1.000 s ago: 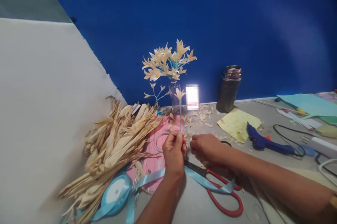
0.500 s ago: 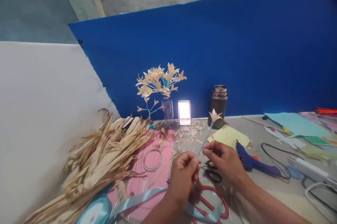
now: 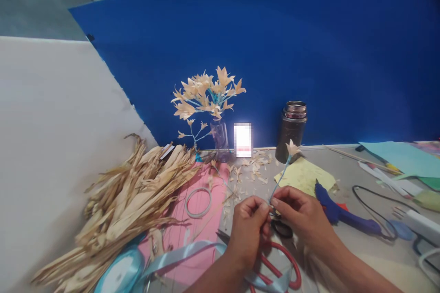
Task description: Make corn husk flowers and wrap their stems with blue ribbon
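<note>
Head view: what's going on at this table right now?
A person is pinching the lower end of a thin blue-wrapped flower stem between the left hand and right hand; its husk flower tilts toward the dark jar. Red-handled scissors and light blue ribbon lie under the hands. A pile of dried husks sits to the left, a blue glue gun to the right, and a vase of finished flowers stands behind.

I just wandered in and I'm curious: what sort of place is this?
Most likely a handicraft worktable for making flowers from dried husks: a pile of dried husks, a blue glue gun, and a small vase of finished husk flowers.
</note>
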The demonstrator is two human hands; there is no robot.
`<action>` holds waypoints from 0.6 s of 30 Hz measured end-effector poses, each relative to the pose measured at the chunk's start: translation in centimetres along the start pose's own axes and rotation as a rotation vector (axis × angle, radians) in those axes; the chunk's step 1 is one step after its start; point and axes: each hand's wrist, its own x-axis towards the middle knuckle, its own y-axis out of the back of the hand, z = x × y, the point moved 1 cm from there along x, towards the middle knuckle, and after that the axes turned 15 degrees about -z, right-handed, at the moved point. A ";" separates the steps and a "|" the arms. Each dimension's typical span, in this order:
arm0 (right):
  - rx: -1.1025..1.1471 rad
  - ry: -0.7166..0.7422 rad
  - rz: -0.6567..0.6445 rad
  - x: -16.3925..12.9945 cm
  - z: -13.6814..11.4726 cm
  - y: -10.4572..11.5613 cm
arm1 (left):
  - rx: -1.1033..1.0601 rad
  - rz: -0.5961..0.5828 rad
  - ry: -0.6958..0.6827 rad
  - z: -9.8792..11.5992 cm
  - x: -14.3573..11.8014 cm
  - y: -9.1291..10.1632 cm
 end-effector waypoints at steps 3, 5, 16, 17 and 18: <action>0.105 -0.083 -0.083 0.0 0.6 0.1 | -0.010 0.010 -0.007 0.0 0.1 0.3; 0.190 -0.126 -0.116 0.1 1.1 0.2 | -0.023 0.014 -0.001 -0.1 0.1 0.3; 0.564 -0.173 -0.269 0.5 3.4 0.0 | -0.191 -0.031 0.009 -0.4 0.1 0.1; 0.566 -0.172 -0.272 0.6 3.4 0.0 | -0.203 -0.033 0.005 -0.5 0.1 0.1; 0.565 -0.172 -0.276 0.6 3.4 0.0 | -0.208 -0.036 0.002 -0.6 0.1 0.1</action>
